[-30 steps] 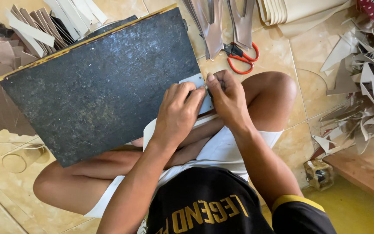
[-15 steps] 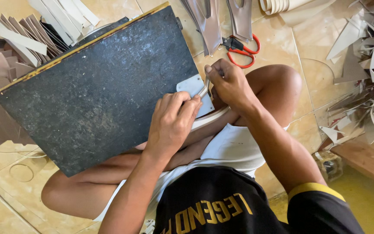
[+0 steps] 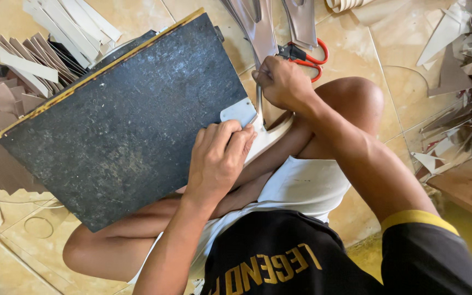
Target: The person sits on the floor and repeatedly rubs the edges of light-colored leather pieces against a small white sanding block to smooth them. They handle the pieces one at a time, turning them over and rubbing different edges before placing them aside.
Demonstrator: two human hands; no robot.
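Lifted since the earlier frame, the right hand (image 3: 282,83) now sits fisted around a pale strip (image 3: 271,131) above the black board (image 3: 121,125). Left hand (image 3: 218,158) presses a grey piece (image 3: 238,112) flat, fingers together.

The dark cutting board (image 3: 121,125) is bare across most of its face, leaving open room left of the left hand (image 3: 217,158). Red-handled scissors (image 3: 307,54) lie just beyond the right hand (image 3: 282,84), upper centre. Stacked strips (image 3: 34,65) crowd the upper left; offcuts (image 3: 465,109) clutter the floor at right.
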